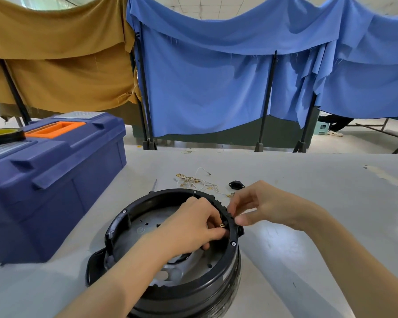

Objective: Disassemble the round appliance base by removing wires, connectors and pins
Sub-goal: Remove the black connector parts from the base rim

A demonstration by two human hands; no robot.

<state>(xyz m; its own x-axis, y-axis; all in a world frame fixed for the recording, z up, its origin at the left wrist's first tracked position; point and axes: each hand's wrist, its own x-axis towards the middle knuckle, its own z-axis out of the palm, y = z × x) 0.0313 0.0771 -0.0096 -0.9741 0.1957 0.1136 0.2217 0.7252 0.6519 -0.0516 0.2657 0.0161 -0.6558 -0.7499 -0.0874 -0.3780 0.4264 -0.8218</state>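
Appliance base (pixel 213 289) — left hand (pixel 191 226) pinches brass connector (pixel 222 225), right hand (pixel 264 206) grips rim (pixel 219 203).

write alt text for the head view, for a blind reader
At the rim of a round black base on a table, the left hand pinches a brass terminal inside while the right hand grips the rim outside. Loose wires lie beyond.

The grey table (pixel 308 226) bears a blue toolbox (pixel 55 180), the round base (pixel 216 292), loose wires (pixel 193 180), a black socket (pixel 234 185) and a screwdriver (pixel 154 185).
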